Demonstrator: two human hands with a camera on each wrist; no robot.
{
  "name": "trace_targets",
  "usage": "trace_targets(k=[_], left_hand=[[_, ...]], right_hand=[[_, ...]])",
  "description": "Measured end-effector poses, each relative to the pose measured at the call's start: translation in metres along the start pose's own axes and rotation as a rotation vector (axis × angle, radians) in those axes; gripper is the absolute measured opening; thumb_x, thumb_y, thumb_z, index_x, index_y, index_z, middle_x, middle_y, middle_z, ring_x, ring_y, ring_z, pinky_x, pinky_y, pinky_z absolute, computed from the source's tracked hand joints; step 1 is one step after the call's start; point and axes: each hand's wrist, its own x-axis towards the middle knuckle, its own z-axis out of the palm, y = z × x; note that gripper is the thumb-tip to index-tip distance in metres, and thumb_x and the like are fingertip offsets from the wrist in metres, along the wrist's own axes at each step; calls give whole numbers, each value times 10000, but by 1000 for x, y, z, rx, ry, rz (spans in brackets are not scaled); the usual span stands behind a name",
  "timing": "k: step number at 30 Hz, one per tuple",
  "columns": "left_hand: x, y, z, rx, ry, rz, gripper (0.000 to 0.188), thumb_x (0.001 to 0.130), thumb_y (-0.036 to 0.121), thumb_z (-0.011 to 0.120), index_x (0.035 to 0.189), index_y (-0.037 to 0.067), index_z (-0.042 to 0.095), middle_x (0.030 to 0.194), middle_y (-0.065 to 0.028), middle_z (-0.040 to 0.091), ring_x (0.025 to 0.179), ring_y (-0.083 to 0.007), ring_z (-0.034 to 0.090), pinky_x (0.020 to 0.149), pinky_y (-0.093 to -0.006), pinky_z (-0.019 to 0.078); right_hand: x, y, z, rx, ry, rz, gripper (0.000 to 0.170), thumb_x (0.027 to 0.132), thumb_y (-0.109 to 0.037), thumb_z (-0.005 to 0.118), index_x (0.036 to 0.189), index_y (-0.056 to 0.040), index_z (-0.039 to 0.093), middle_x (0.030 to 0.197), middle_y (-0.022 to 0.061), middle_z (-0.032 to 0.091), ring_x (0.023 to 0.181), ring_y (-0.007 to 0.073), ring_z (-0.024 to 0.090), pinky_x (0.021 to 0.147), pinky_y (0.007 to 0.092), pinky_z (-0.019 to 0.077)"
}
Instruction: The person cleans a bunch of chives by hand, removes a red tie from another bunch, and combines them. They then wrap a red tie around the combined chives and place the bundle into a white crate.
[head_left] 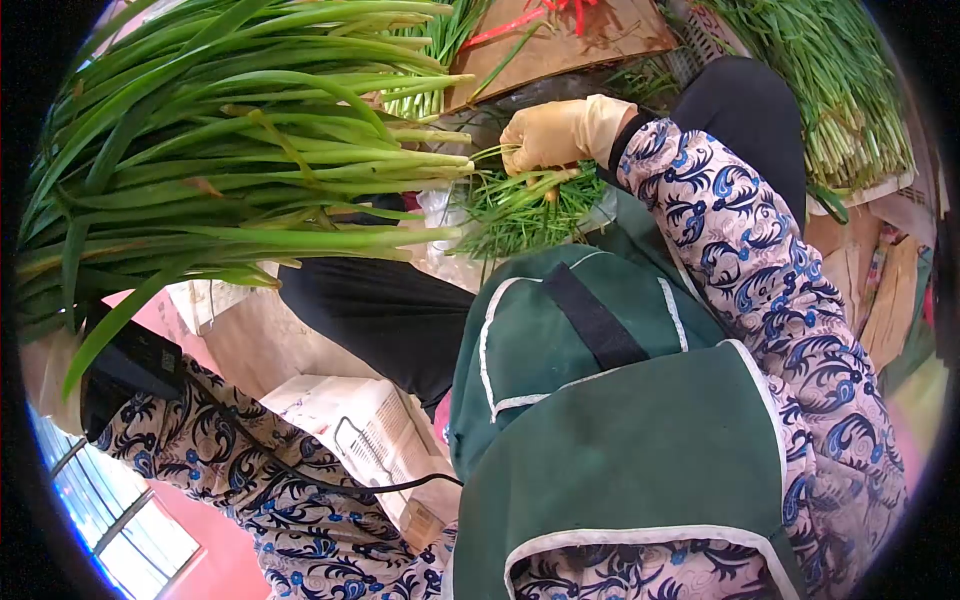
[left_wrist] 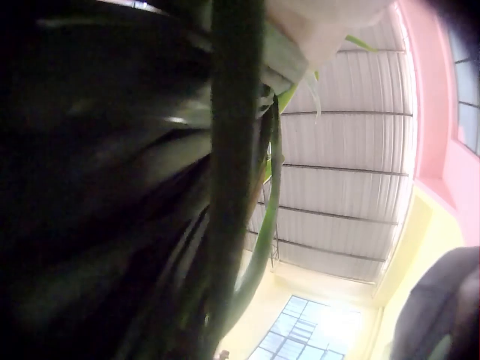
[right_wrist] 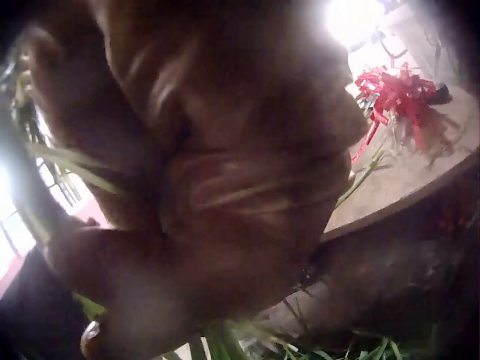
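A large bunch of long green chives (head_left: 250,150) spreads across the upper left of the head view, its pale cut ends toward the middle. My left hand (head_left: 52,375), gloved and mostly hidden at the left edge, holds this bunch from beneath its leafy side. Dark leaves fill much of the left wrist view, beside a pale part of the gloved hand (left_wrist: 326,26). At the stalk ends, my gloved right hand (head_left: 555,135) has curled fingers pinching thin stalks. Its curled fingers (right_wrist: 225,187) appear dark and close in the right wrist view.
Loose green trimmings (head_left: 530,215) lie below the right hand. Red ties (right_wrist: 397,97) rest on a brown board (head_left: 570,50) ahead. Another chive pile (head_left: 850,110) stands at the far right. A printed carton (head_left: 350,430) sits beside the left sleeve, where a black cable (head_left: 400,487) crosses.
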Motion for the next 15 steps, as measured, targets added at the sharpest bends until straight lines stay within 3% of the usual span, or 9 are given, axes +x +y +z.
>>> trace_targets(k=[2, 7, 15], left_hand=[[0, -2, 1, -5, -1, -2, 489, 881, 309, 470, 1147, -82, 597, 1097, -219, 647, 968, -283, 650, 883, -382, 533], [2, -4, -1, -5, -1, -4, 484, 881, 305, 472, 1145, -81, 598, 1096, -219, 648, 968, -283, 649, 884, -382, 532], [2, -8, -4, -4, 3, -3, 477, 882, 300, 475, 1143, -80, 600, 1093, -218, 649, 967, -282, 649, 885, -383, 531]], right_hand=[[-4, -4, 3, 16, 7, 73, 191, 899, -127, 548, 1032, 0, 600, 778, 77, 671, 602, 180, 683, 485, 291, 484], [0, 0, 3, 71, -108, 4, 258, 877, -131, 557, 1095, 4, 594, 838, 100, 685, 626, 178, 689, 506, 281, 475], [-15, -17, -3, 1, -1, 63, 390, 931, -346, 589, 1104, 3, 594, 891, 126, 669, 637, 199, 673, 544, 302, 494]])
